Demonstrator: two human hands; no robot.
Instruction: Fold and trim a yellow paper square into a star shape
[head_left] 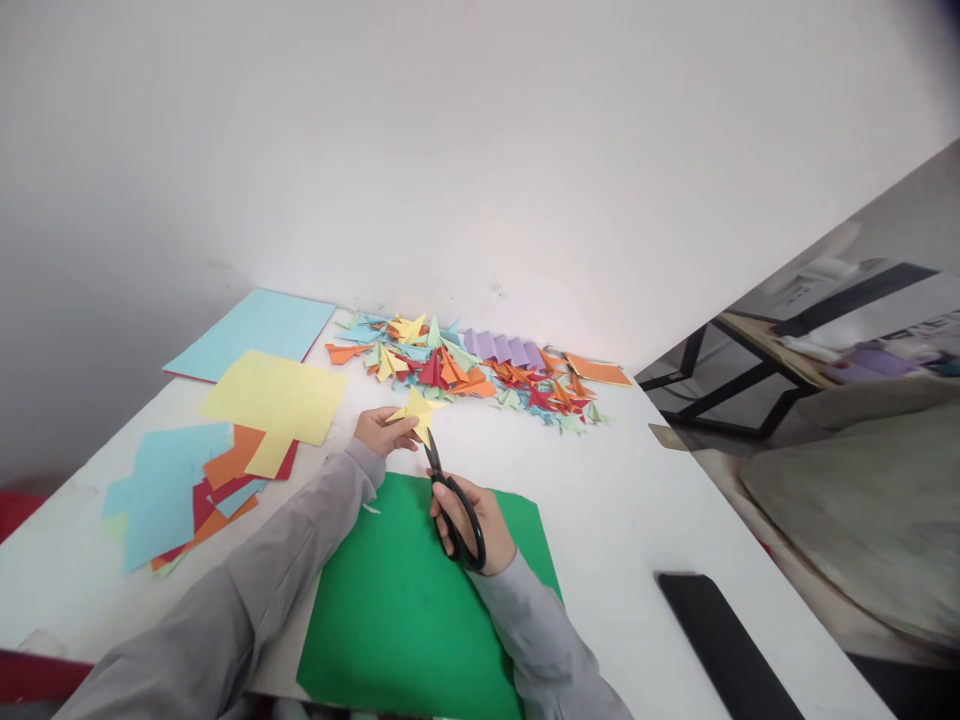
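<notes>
My left hand (pixel 386 431) pinches a small folded yellow paper piece (pixel 418 408) with pointed corners, held up over the white table. In my right hand (pixel 480 520) is a pair of black-handled scissors (pixel 437 468), its loops around my fingers. The scissor tips reach the lower edge of the yellow piece; whether the blades are cutting into it, I cannot tell. Below my hands lies a green sheet (pixel 405 600), partly covered by my right forearm. Behind the yellow piece spreads a pile of folded paper planes (pixel 442 368) in many colours.
On the left lie loose coloured paper pieces (pixel 161 490), a large yellow sheet (pixel 277 395) and light blue sheets (pixel 255 330). A purple pleated paper (pixel 502 347) and orange paper (pixel 598 369) are near the wall. A black flat object (pixel 724 640) lies at right.
</notes>
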